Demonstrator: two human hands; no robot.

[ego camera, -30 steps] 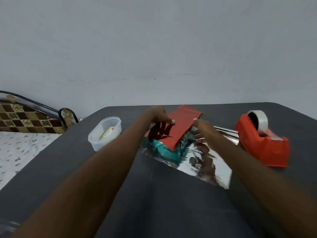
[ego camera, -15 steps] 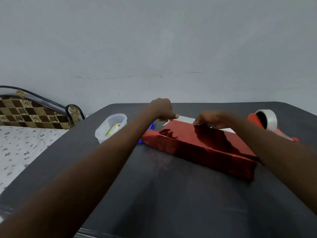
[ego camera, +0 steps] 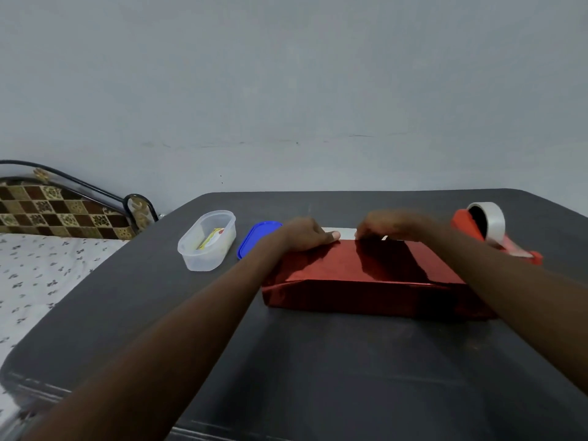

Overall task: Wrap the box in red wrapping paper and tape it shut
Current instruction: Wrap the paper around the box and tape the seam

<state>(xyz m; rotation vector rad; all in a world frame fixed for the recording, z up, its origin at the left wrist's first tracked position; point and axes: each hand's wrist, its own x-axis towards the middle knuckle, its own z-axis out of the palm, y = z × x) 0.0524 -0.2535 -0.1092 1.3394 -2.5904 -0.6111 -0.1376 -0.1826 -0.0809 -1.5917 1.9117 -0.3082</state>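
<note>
Pressing down on the box's [ego camera: 366, 275] far edge, left hand [ego camera: 307, 235] flat-fingered, right hand [ego camera: 386, 226] curled, grip unclear; tape dispenser [ego camera: 490, 230] sits nearer right.

Bare forearms, apparently no sleeves.

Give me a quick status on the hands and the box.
Left hand and right hand both pressing paper at far top edge of red-wrapped box. No tape seen on it. Tape dispenser right, unobstructed.
</note>
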